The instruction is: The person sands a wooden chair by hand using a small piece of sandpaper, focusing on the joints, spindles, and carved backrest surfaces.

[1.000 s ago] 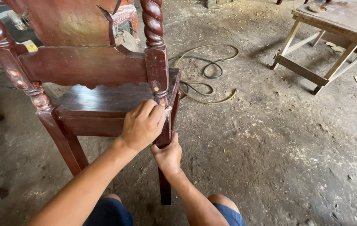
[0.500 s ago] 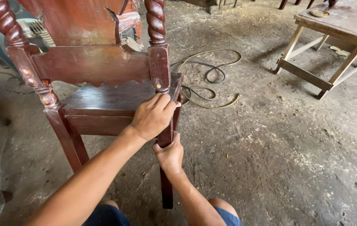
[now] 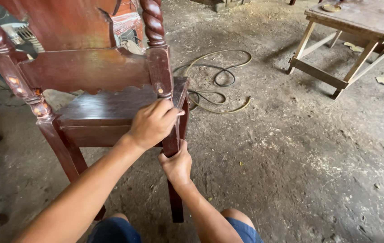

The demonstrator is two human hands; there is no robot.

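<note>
My left hand (image 3: 152, 123) is curled over the rear leg (image 3: 170, 144) of the dark red wooden chair (image 3: 97, 112), fingers pressed against its outer face just below the seat, and I can't tell whether anything is pinched under them. My right hand (image 3: 177, 164) is clenched round the same leg directly beneath, thumb up. The leg's long axis runs straight up and down, so both grips sit stacked on one vertical line, the left above and nearer the seat, the right nearer the floor (image 3: 291, 171). Above the left hand the leg rises into a twisted post (image 3: 153, 20). Beyond the chair a coiled hose (image 3: 219, 81) lies on the dusty floor, and a pale wooden desk (image 3: 358, 27) stands well apart to the far right.
</note>
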